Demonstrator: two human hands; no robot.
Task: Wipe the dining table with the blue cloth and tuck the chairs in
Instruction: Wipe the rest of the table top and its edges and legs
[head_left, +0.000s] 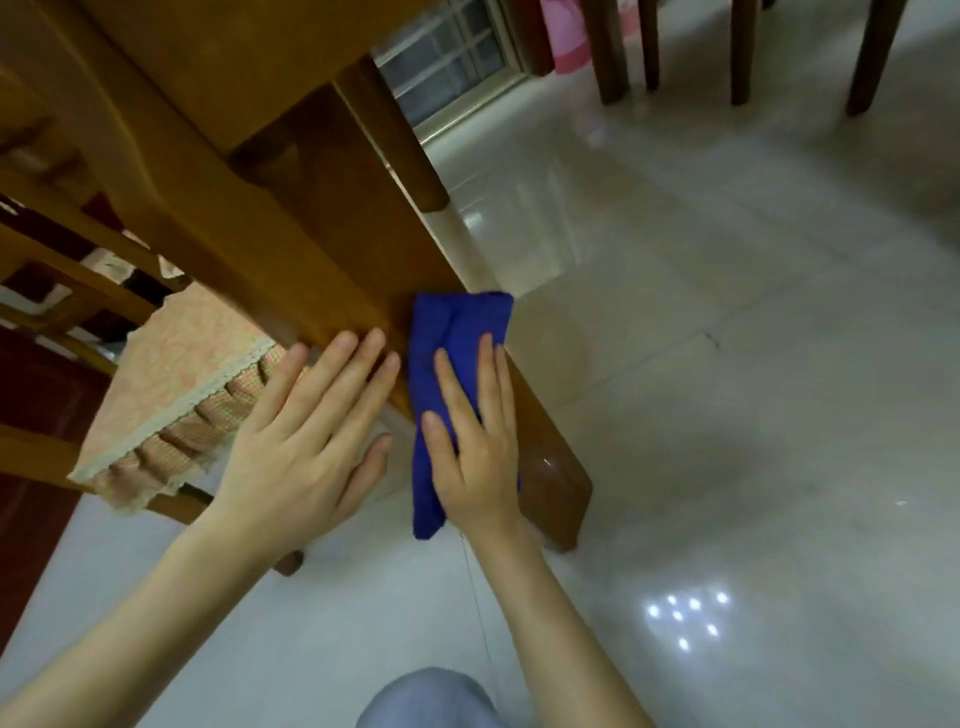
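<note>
I look from low down at the wooden leg of the dining table, which slants from upper left to a foot near the floor. My right hand presses the folded blue cloth flat against the leg with straight fingers. Just left of it, my left hand lies flat on the same leg, fingers straight and spread. A wooden chair with a pink frilled seat cushion stands to the left, close to the leg.
Glossy pale floor tiles spread to the right. Dark wooden furniture legs stand at the top right, next to something pink. A window grille shows behind the table. My knee in grey fabric is at the bottom.
</note>
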